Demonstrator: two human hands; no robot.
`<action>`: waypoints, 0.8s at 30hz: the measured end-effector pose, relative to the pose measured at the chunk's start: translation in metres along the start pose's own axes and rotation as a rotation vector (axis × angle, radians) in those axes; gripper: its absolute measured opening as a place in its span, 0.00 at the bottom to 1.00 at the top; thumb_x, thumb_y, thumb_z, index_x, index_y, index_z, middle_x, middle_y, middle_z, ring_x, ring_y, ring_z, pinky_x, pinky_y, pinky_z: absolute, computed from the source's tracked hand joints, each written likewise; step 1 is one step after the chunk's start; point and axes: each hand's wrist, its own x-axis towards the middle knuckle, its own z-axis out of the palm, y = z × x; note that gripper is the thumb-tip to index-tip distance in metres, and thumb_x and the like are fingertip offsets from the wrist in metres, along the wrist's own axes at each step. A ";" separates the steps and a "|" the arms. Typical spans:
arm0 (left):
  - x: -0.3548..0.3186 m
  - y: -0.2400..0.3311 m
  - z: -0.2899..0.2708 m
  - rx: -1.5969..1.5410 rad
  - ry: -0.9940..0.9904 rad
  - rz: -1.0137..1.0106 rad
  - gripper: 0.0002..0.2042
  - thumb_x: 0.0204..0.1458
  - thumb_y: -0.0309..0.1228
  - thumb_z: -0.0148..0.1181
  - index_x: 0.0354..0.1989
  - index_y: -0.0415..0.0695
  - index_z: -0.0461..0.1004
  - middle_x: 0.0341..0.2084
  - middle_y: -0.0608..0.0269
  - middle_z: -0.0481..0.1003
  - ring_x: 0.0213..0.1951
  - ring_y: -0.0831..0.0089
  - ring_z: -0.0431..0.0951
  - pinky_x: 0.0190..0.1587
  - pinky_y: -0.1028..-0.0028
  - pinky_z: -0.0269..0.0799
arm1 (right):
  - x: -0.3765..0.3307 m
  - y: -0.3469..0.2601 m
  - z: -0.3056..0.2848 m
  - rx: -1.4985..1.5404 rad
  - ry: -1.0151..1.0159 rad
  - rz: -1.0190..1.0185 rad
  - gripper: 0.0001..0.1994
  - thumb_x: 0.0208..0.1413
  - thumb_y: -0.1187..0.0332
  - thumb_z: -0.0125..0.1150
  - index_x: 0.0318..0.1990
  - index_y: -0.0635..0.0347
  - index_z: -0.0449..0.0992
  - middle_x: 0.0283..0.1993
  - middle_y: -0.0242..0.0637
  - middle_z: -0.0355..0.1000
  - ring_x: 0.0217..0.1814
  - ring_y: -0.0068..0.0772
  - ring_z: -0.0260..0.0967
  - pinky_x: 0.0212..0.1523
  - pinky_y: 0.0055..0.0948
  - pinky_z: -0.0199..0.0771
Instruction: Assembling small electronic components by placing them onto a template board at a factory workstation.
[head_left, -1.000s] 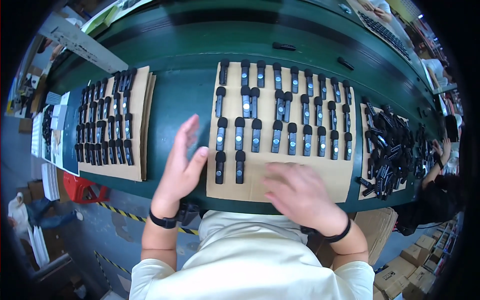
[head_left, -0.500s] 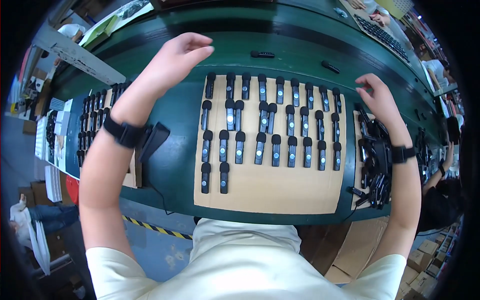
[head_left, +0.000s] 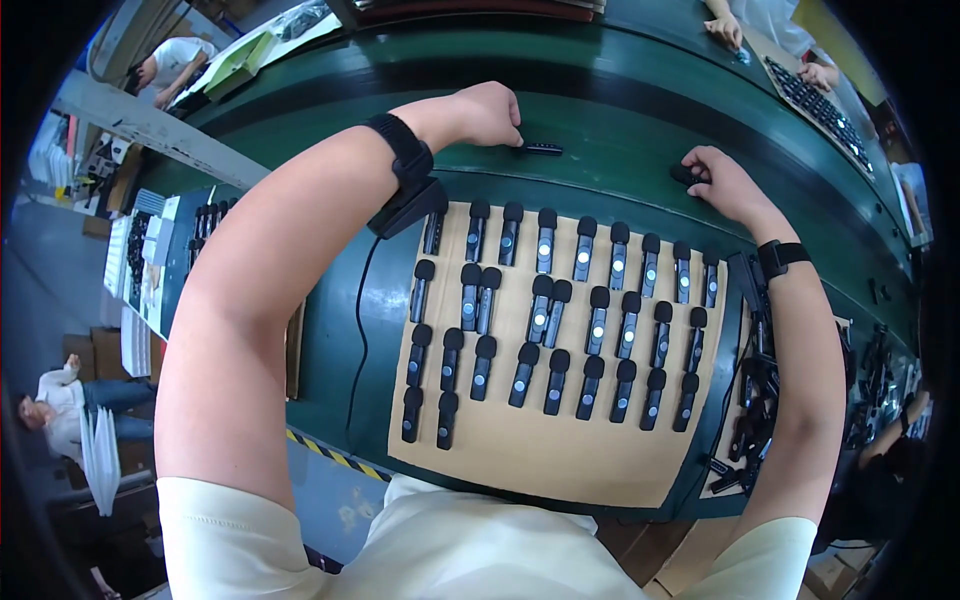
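Note:
Stretched to the far side of the green bench, my left hand [head_left: 488, 113] is closed over the foam-capped end of a small black clip-on microphone [head_left: 544, 149], whose buttoned body sticks out to the right. My right hand [head_left: 728, 183] has thumb and fingers around another black microphone [head_left: 684, 174], partly hidden by the fingers. Nearer me, a cardboard sheet [head_left: 570, 455] carries rows of similar microphones [head_left: 583, 250], most with a round light spot; the front row holds just two at the left.
Beneath my right forearm lies a heap of black microphones [head_left: 750, 425]. A black cable [head_left: 362, 340] trails from my left wrist device [head_left: 408, 205]. At left, a metal post [head_left: 160, 140] stands by the bench. Across the bench, a co-worker's hands [head_left: 820, 76] are near another filled board [head_left: 820, 110].
My left hand has moved right and closed on one far microphone. My right hand has reached the other. The view has shifted, so the cardboard sits lower in it.

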 end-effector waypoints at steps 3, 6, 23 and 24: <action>0.011 -0.007 0.007 0.081 -0.057 -0.001 0.17 0.48 0.33 0.69 0.44 0.39 0.78 0.37 0.52 0.79 0.42 0.62 0.79 0.47 0.69 0.74 | 0.005 -0.001 -0.001 0.038 -0.041 0.006 0.15 0.51 0.76 0.63 0.48 0.64 0.72 0.40 0.39 0.71 0.40 0.34 0.69 0.47 0.29 0.71; 0.017 -0.009 0.011 0.147 -0.102 0.006 0.16 0.47 0.33 0.70 0.43 0.38 0.79 0.37 0.52 0.79 0.42 0.61 0.79 0.47 0.68 0.74 | 0.000 -0.001 -0.009 0.020 -0.015 -0.018 0.15 0.52 0.77 0.61 0.48 0.65 0.72 0.40 0.36 0.71 0.40 0.30 0.69 0.46 0.27 0.71; -0.130 0.043 -0.026 -0.636 0.089 0.245 0.10 0.53 0.30 0.63 0.39 0.37 0.77 0.26 0.64 0.77 0.29 0.78 0.76 0.35 0.76 0.72 | -0.162 -0.144 -0.026 1.448 -0.036 0.018 0.16 0.60 0.72 0.56 0.55 0.60 0.68 0.39 0.34 0.71 0.34 0.21 0.67 0.29 0.20 0.70; -0.157 0.054 -0.025 -0.714 0.060 0.264 0.09 0.53 0.28 0.63 0.39 0.36 0.76 0.26 0.65 0.77 0.31 0.79 0.75 0.36 0.77 0.72 | -0.178 -0.160 -0.019 1.446 -0.028 0.023 0.16 0.60 0.72 0.56 0.55 0.60 0.68 0.39 0.34 0.71 0.34 0.21 0.67 0.29 0.20 0.70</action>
